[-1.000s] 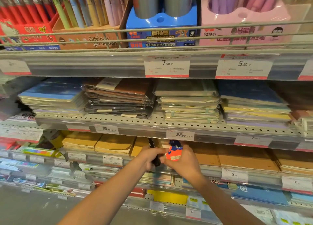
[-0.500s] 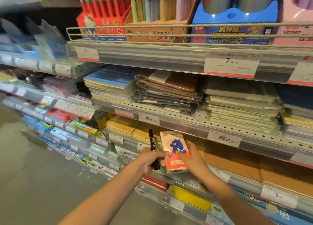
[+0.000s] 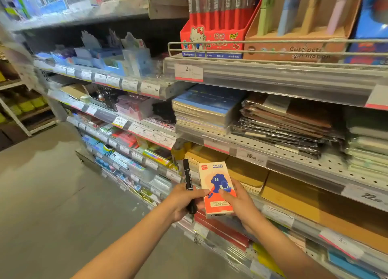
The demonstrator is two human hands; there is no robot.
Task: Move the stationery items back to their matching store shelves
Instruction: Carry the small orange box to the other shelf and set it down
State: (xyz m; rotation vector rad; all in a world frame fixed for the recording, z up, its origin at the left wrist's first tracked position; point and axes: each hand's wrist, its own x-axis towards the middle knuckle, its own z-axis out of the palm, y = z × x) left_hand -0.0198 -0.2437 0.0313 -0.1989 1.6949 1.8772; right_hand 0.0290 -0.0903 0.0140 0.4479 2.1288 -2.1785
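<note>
The left hand [image 3: 184, 201] has its grip closed around a black marker [image 3: 188, 186], which stands nearly upright: its long axis runs almost vertically, one end rising above the fist toward the shelves and the other end poking out below the fingers. Just beside it, the right hand [image 3: 237, 203] pinches a small orange-and-white box [image 3: 216, 189] printed with a blue cartoon figure, thumb on the printed face and fingers behind. The box is held upright too, long axis vertical and tilted slightly to the left, with its printed face toward the camera. The left thumb touches the box's left edge. Both items are held in the air in front of the lower shelves, level with stacks of brown-covered notebooks [image 3: 247, 173].

The shelving is grey metal with perforated edges and price tags [image 3: 188, 72] along each rail. One shelf up lie stacks of wrapped notebooks [image 3: 287, 123]; above, behind a wire rail, stand a red cartoon-cat display box [image 3: 210, 40] and a brown cardboard display box [image 3: 294, 46]. The floor [image 3: 52, 194] is plain grey.
</note>
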